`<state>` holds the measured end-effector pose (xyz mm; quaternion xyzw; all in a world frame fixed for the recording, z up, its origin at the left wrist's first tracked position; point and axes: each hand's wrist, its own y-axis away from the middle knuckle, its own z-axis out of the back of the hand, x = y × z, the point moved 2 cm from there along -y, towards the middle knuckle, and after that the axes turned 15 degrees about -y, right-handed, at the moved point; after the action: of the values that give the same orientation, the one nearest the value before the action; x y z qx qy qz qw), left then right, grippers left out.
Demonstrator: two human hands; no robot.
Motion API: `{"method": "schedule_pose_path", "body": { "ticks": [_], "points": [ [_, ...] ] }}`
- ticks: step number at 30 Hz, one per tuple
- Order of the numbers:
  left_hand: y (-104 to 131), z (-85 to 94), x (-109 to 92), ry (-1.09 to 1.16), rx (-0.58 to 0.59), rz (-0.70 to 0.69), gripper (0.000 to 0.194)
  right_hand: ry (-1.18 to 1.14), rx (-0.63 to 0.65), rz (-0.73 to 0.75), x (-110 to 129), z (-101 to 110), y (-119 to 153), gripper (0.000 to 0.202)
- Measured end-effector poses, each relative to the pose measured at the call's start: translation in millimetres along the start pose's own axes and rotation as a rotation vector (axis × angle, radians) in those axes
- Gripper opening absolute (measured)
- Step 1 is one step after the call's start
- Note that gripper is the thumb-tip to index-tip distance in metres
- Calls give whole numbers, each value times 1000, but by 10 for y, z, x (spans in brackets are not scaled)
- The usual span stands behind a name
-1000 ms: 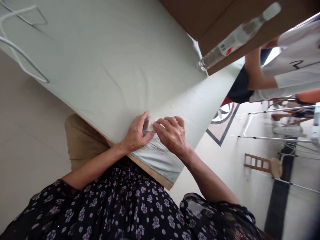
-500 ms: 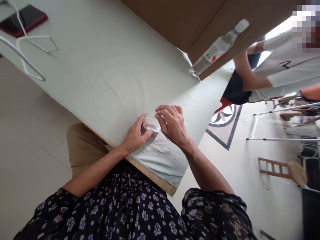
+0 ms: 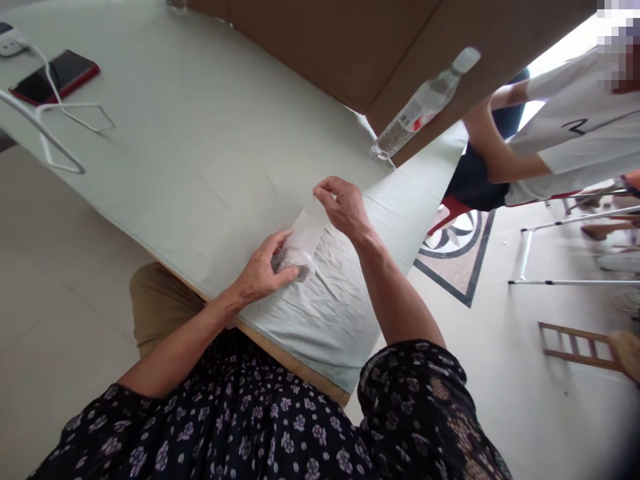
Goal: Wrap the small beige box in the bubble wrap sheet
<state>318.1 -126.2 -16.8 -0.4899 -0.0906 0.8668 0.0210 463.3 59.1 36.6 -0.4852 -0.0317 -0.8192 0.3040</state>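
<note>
My left hand [image 3: 267, 268] is wrapped round a small roll of clear tape or film [image 3: 299, 261], its thumb on the near side and its fingers on the far side. From the roll a translucent strip [image 3: 311, 227] stretches up and to the right. The far end of that strip is pinched between the thumb and fingers of my right hand [image 3: 341, 201]. Both hands are above the pale green cloth [image 3: 240, 167] near the table's corner. What lies inside the roll is hard to make out.
A clear plastic bottle [image 3: 425, 107] lies against a large brown cardboard box [image 3: 320, 40]. At the left are a red-edged phone [image 3: 55, 77], a white cable and a white curved stand [image 3: 45, 133]. A person in a white shirt [image 3: 565, 127] is at the right.
My right hand has moved up and away from my left hand, and the translucent strip between them has become longer. The view has shifted slightly.
</note>
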Motion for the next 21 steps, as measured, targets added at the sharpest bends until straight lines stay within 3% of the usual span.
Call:
{"method": "schedule_pose_path", "body": {
  "ticks": [4, 7, 10, 14, 18, 21],
  "points": [
    [-20, 53, -31, 15, 65, 74, 44, -58, -113, -57, -158, 61, 96, 14],
    [-57, 92, -29, 54, 88, 135, 41, -86, -207, -80, -19, 178, 405, 14],
    [-84, 92, -3, 162, 101, 223, 49, -124, -132, -146, 234, 166, 754, 24],
    [-97, 42, -19, 308, 61, 286, 50, -64, 73, -202, 423, -103, 1017, 37],
    [-108, -12, -58, 389, -26, 280, 48, 20, 56, -232, 337, -312, 1023, 34],
    [-128, -7, -3, 355, -90, 308, 44, -100, -13, -252, 222, -296, 1020, 22]
  ]
}}
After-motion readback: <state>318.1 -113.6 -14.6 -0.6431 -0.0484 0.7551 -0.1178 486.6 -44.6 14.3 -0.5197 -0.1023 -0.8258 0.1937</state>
